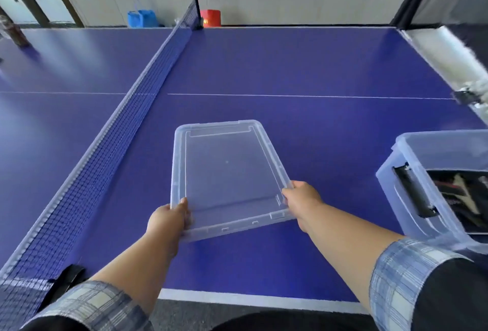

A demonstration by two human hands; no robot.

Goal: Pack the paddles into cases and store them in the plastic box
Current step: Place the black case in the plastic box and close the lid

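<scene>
Now I grip the clear lid [227,169] by its near corners, left hand [169,221] and right hand [301,202] each pinching the rim, to cover the box [412,156] at right, cased paddles [464,198] inside.

Standing on the ping-pong table [303,66] near its near edge, between the net [105,151] on the left and the plastic box [412,198] on the right: the lid [227,172], far end resting toward the table's middle, near end lifted. Gripping the lid's near left corner, the left hand [169,221]; gripping its near right corner, the right hand [301,202]. Sitting at the table's right edge, well apart from the lid, the plastic box, with a paddle case [467,198] lying inside. Behind the far edge, beside the net post, a bag [141,18] to the left and a bucket [210,18] to the right.
</scene>
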